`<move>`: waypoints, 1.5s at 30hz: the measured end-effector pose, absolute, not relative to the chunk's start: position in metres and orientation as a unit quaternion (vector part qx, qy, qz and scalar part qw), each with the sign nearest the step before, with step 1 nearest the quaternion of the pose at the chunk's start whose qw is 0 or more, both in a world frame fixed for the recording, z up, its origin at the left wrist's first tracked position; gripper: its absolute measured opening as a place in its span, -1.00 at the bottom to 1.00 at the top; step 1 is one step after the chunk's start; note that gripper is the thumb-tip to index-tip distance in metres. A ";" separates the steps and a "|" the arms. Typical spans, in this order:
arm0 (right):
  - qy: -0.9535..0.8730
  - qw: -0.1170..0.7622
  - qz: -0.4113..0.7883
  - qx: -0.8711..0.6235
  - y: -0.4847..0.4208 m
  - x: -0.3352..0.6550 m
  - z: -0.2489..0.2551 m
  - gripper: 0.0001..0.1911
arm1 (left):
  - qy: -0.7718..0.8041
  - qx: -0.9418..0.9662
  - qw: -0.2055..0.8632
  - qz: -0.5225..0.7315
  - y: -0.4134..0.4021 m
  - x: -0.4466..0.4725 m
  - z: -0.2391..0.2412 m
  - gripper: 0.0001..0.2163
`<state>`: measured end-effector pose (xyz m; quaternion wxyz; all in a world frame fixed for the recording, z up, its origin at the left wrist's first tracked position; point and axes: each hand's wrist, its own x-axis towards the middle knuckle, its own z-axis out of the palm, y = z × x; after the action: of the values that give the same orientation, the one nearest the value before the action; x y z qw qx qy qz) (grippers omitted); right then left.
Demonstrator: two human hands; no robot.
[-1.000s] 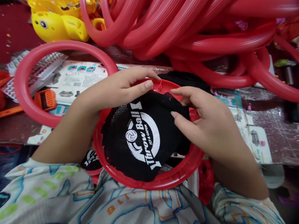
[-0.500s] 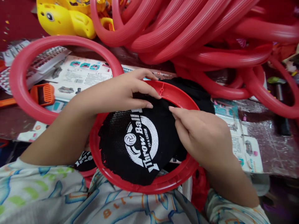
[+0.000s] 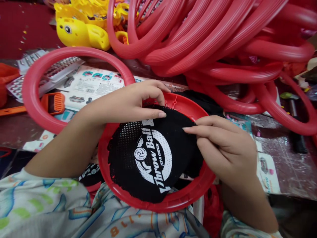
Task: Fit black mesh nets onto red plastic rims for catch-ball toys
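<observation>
A red plastic ring (image 3: pixel 183 197) lies on my lap with a black mesh cloth (image 3: pixel 128 155) printed "Throw Ball" stretched inside it. My left hand (image 3: pixel 131 100) rests at the ring's far edge, its fingers curled and pressing the mesh edge against the rim. My right hand (image 3: pixel 223 148) pinches the mesh's right edge between thumb and fingers, near the ring's right side. Part of the mesh sits loose at the lower right, where the ring shows a gap.
An empty red ring (image 3: pixel 32 92) lies on the table to the left over printed cards (image 3: pixel 91 86). A large pile of red rings (image 3: pixel 210 43) fills the back right. Yellow toy parts (image 3: pixel 79 31) sit at the back. An orange piece (image 3: pixel 53 102) is left.
My right hand has slid from the mesh's upper middle toward its right edge and now pinches it. My left hand's fingers have curled tighter at the far rim. The view shifted slightly downward.
</observation>
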<state>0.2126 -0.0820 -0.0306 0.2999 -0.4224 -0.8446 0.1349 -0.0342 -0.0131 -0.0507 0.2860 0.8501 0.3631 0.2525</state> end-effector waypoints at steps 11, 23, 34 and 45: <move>-0.849 0.347 0.003 -0.399 -0.081 0.198 -0.050 -0.93 | 0.390 0.830 0.243 0.316 -0.032 -0.021 -0.042 -0.88; -0.878 0.259 -0.186 -0.355 -0.071 0.202 -0.054 -0.84 | 0.404 0.826 0.187 0.346 -0.034 -0.013 -0.046 -0.87; -0.868 0.264 -0.195 -0.373 -0.069 0.199 -0.054 -0.82 | 0.417 0.822 0.159 0.354 -0.032 -0.011 -0.052 -0.87; -0.868 0.262 -0.179 -0.383 -0.069 0.200 -0.053 -0.73 | 0.439 0.817 0.132 0.349 -0.033 -0.008 -0.055 -0.86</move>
<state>0.1997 -0.0688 -0.0531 0.2616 -0.3829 -0.8678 -0.1787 -0.0075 -0.0331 -0.0552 0.1322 0.8171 0.4394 0.3490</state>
